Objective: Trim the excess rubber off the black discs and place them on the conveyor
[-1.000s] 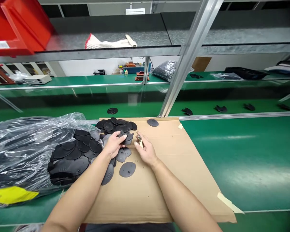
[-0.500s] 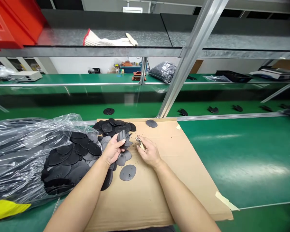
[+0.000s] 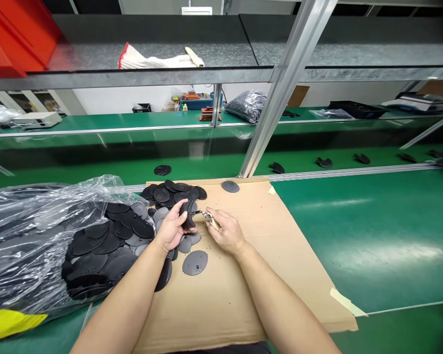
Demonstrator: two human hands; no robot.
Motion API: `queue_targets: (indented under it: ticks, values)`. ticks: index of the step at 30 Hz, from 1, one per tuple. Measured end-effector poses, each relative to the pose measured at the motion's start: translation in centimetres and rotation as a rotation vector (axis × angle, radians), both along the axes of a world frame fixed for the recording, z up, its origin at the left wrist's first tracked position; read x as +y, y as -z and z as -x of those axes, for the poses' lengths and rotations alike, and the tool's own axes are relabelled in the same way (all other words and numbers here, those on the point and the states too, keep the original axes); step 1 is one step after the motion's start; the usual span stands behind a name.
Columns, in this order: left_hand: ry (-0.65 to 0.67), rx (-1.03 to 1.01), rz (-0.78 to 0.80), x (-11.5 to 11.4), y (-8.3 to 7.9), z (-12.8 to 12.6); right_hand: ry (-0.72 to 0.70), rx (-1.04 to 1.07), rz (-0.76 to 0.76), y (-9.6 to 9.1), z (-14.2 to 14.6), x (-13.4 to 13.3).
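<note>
My left hand [image 3: 174, 227] is closed on a black plastic disc [image 3: 188, 211], held on edge above the cardboard sheet [image 3: 243, 275]. My right hand [image 3: 226, 235] grips a small metal cutter [image 3: 208, 219] whose tip touches the disc's right side. Under and behind both hands lies a heap of black discs [image 3: 172, 192]. A single disc [image 3: 195, 262] lies flat just below my hands. More discs spill from a clear plastic bag [image 3: 40, 231] on the left.
One disc [image 3: 230, 186] lies alone at the cardboard's far edge. Beyond it runs a green conveyor belt [image 3: 317, 162] with several scattered black parts. A slanted metal post [image 3: 280, 93] rises from the bench. A yellow label [image 3: 11, 322] sits under the bag.
My left hand turned the disc from facing me to edge-on and raised it slightly. The cutter tip in my right hand moved left onto the disc. The view shifted a little.
</note>
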State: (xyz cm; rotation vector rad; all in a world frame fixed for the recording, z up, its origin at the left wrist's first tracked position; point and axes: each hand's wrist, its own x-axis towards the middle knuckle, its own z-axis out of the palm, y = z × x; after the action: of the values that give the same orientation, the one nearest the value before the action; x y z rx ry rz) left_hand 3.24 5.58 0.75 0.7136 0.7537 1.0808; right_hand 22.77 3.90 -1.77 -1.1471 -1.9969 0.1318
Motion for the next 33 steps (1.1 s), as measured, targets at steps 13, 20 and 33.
queue_targets:
  ticks: [13,20,33]
  values:
    - [-0.028,0.028,-0.029,0.0,0.3,0.0,-0.032,-0.094,0.211,-1.4,-0.7,-0.2]
    - [-0.05,0.067,-0.079,0.1,0.7,-0.1,-0.039,0.01,0.369,-1.4,-0.4,-0.4]
    - [-0.174,0.026,-0.142,0.2,0.8,-0.3,-0.063,0.472,0.597,0.5,-0.6,0.2]
